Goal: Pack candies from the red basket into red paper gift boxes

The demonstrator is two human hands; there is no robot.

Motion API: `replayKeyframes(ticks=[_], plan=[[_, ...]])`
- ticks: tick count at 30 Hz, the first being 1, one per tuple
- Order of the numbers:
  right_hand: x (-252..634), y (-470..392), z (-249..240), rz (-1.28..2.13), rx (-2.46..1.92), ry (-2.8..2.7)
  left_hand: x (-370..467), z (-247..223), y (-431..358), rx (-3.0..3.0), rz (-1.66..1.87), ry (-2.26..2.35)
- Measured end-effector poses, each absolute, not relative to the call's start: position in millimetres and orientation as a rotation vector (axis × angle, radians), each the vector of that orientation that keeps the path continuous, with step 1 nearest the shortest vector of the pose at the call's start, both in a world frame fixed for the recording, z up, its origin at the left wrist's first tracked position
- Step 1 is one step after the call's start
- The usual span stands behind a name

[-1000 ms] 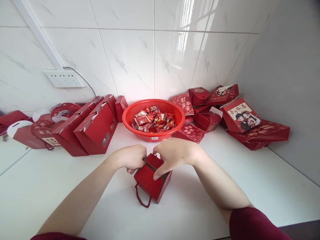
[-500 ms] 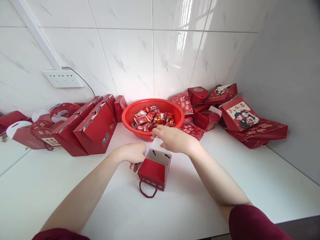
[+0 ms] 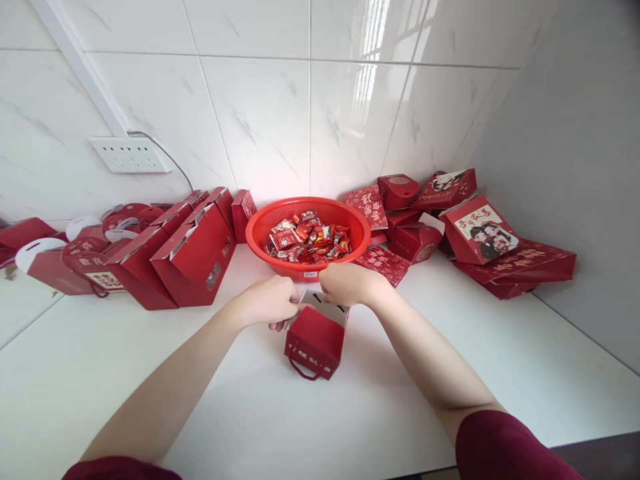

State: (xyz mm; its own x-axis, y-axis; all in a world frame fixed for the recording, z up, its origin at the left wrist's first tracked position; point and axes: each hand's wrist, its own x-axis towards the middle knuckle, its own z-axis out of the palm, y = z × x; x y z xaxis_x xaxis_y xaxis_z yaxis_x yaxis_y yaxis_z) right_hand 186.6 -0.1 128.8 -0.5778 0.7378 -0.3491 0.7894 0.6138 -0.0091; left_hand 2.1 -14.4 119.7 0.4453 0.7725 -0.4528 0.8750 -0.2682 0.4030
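A small red paper gift box (image 3: 316, 343) stands on the white table in front of me. Its top is open, the pale inside shows, and a dark red cord handle (image 3: 303, 372) hangs on the near side. My left hand (image 3: 270, 301) grips the box's left wall, fingers curled over the edge. At the back rim my right hand (image 3: 350, 283) is closed on the box's rear panel, with its fingertips partly hidden. Just beyond the hands sits a red plastic basket (image 3: 257, 230) holding many wrapped candies (image 3: 310, 237).
Folded red boxes (image 3: 193, 257) stand in a row on the left, beside round-topped ones (image 3: 57, 270). More red boxes (image 3: 477, 230) are heaped on the right, one with a cartoon couple. A power socket (image 3: 130, 155) with a grey cable is on the tiled wall (image 3: 260, 120).
My right hand has come down and back from the basket's front edge onto the box's rear. The box has shifted slightly right and turned a little, with my left hand still on it.
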Motion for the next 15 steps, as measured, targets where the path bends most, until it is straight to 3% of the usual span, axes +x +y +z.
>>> replayKeyframes(ticks=[8,15], plan=[[187.7,-0.6,130.1,-0.207,1.217,2.547,-3.7,145.9,-32.6,2.226,-0.172,1.130],[187.2,-1.0,129.7,-0.173,1.263,2.575,9.3,132.7,-28.9,2.442,-0.224,0.727]])
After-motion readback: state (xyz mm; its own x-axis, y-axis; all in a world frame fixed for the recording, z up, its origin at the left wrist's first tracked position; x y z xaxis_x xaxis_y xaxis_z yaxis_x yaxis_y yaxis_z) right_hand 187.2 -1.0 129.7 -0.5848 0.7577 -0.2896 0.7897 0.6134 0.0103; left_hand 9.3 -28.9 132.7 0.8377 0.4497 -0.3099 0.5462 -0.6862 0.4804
